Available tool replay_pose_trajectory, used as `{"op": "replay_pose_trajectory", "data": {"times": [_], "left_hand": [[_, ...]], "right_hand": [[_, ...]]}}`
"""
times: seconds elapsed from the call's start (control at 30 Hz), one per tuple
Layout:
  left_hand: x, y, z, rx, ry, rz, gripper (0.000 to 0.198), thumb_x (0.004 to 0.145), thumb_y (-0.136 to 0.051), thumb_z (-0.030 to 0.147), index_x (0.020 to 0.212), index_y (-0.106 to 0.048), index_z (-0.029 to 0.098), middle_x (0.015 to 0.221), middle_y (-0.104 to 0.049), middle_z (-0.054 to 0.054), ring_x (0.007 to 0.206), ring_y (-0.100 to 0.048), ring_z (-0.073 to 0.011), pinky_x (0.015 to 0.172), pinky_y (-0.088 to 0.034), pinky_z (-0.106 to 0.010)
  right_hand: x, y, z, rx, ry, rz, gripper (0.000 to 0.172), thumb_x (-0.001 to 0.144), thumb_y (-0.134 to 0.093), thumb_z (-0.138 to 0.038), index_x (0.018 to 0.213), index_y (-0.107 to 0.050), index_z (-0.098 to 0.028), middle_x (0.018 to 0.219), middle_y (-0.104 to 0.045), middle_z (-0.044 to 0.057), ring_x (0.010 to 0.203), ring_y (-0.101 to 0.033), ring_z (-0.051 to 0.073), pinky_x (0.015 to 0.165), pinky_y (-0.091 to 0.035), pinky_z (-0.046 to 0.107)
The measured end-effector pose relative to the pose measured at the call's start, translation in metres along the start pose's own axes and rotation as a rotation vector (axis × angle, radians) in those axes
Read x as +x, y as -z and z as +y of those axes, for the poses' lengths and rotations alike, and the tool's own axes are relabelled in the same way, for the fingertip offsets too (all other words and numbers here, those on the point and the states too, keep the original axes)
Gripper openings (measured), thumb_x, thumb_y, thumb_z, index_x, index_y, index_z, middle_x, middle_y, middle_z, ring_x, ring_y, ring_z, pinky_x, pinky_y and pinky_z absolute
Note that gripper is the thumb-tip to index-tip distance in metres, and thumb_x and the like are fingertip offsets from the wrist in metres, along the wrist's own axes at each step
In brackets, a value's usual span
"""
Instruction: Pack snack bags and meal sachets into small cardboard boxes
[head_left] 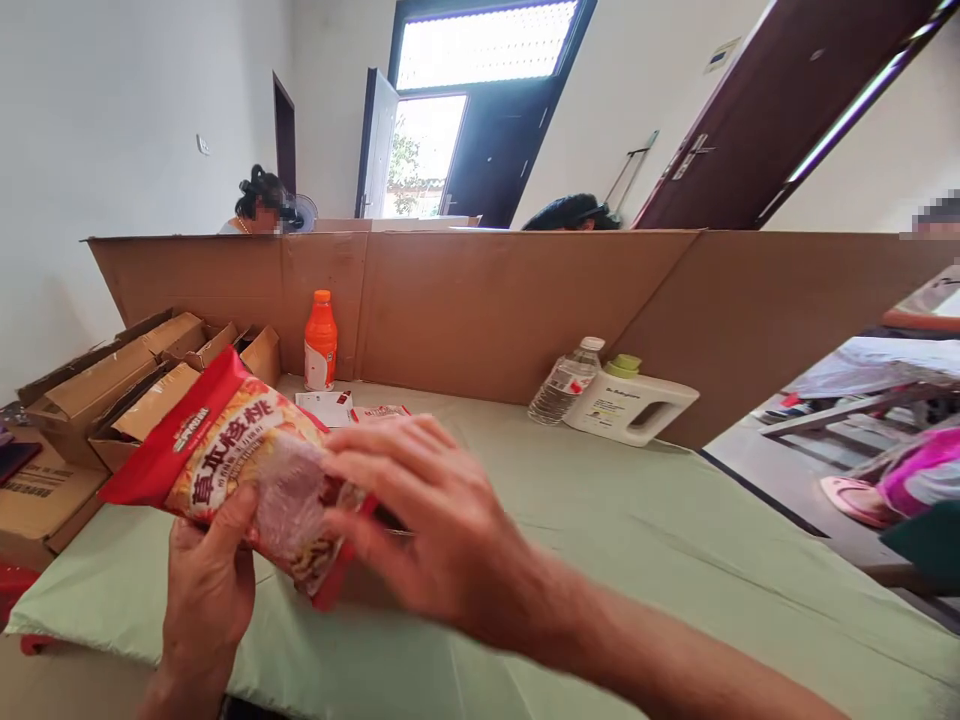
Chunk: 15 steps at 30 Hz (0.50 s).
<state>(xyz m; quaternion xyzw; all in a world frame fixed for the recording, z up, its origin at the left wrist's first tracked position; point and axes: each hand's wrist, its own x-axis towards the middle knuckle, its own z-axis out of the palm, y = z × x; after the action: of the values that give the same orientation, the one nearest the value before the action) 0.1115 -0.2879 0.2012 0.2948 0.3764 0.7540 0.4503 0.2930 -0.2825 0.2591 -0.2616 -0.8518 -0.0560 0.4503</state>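
Note:
My left hand (210, 590) grips a red and cream snack bag (232, 450) by its lower edge, thumb on the front. Dark Chinese lettering is printed on the bag, and a clear window shows brown pieces inside. The bag is held tilted above the table. My right hand (427, 510), slightly blurred, is at the bag's right end, with fingers and thumb curled around its edge near the window. Behind the hands, a white card (324, 407) and a small red and white packet (381, 412) lie on the table, the packet partly hidden.
Open cardboard boxes (97, 390) stand at the left on the green-covered table (637, 560). An orange bottle (321, 340), a leaning clear bottle (568, 383) and a white jug (630, 405) are near the cardboard partition (480, 310). People sit beyond it.

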Motion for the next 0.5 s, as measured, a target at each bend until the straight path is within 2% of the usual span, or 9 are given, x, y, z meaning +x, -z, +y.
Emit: {"op": "replay_pose_trajectory", "data": {"times": [0.07,0.17,0.23,0.3,0.4,0.5], "left_hand": [[0.002,-0.006,-0.002,-0.056,-0.005,0.043,0.051,0.054,-0.096,0.027,0.100,-0.074,0.024,0.092,-0.078,0.001,0.097,-0.073,-0.0219,0.092,-0.058,-0.031],[-0.003,-0.012,-0.001,-0.097,-0.024,-0.072,0.036,0.074,-0.086,0.037,0.105,-0.072,0.026,0.106,-0.076,0.000,0.104,-0.071,-0.0201,0.100,-0.055,-0.034],[-0.011,-0.016,0.001,-0.109,-0.054,-0.197,0.028,0.084,-0.077,0.042,0.109,-0.071,0.029,0.115,-0.074,-0.001,0.107,-0.070,-0.0198,0.103,-0.054,-0.037],[-0.021,-0.020,0.005,-0.109,-0.076,-0.293,0.031,0.088,-0.073,0.042,0.116,-0.069,0.030,0.125,-0.070,-0.002,0.113,-0.067,-0.0203,0.103,-0.054,-0.037],[-0.033,-0.026,0.006,-0.112,-0.121,-0.401,0.039,0.090,-0.070,0.040,0.127,-0.065,0.031,0.135,-0.065,-0.005,0.125,-0.061,-0.0234,0.105,-0.054,-0.038],[-0.037,-0.025,0.003,-0.062,-0.206,-0.494,0.046,0.094,-0.064,0.042,0.138,-0.057,0.032,0.141,-0.062,-0.006,0.132,-0.057,-0.0266,0.107,-0.052,-0.043]], "right_hand": [[-0.009,-0.010,-0.017,-0.059,0.069,-0.103,0.032,0.096,-0.059,-0.033,0.120,-0.065,-0.012,0.121,-0.073,0.018,0.107,-0.068,0.029,0.093,-0.051,0.046],[-0.018,-0.032,-0.025,-0.202,0.048,-0.237,0.055,0.092,-0.062,-0.031,0.136,-0.055,0.001,0.136,-0.062,0.029,0.127,-0.058,0.039,0.103,-0.047,0.054],[-0.020,-0.044,-0.020,-0.305,0.016,-0.225,0.057,0.091,-0.060,-0.023,0.141,-0.051,0.004,0.141,-0.057,0.033,0.131,-0.055,0.042,0.103,-0.047,0.055],[-0.019,-0.048,-0.013,-0.367,-0.001,-0.153,0.052,0.093,-0.055,-0.016,0.142,-0.051,0.001,0.141,-0.058,0.031,0.130,-0.057,0.039,0.101,-0.049,0.052],[-0.015,-0.037,-0.004,-0.363,0.006,-0.044,0.046,0.096,-0.050,-0.014,0.141,-0.052,-0.004,0.139,-0.061,0.026,0.126,-0.059,0.036,0.099,-0.051,0.050],[-0.010,-0.011,0.003,-0.217,-0.067,-0.017,0.047,0.091,-0.049,-0.011,0.138,-0.054,-0.012,0.135,-0.065,0.019,0.122,-0.062,0.031,0.099,-0.051,0.046]]}}
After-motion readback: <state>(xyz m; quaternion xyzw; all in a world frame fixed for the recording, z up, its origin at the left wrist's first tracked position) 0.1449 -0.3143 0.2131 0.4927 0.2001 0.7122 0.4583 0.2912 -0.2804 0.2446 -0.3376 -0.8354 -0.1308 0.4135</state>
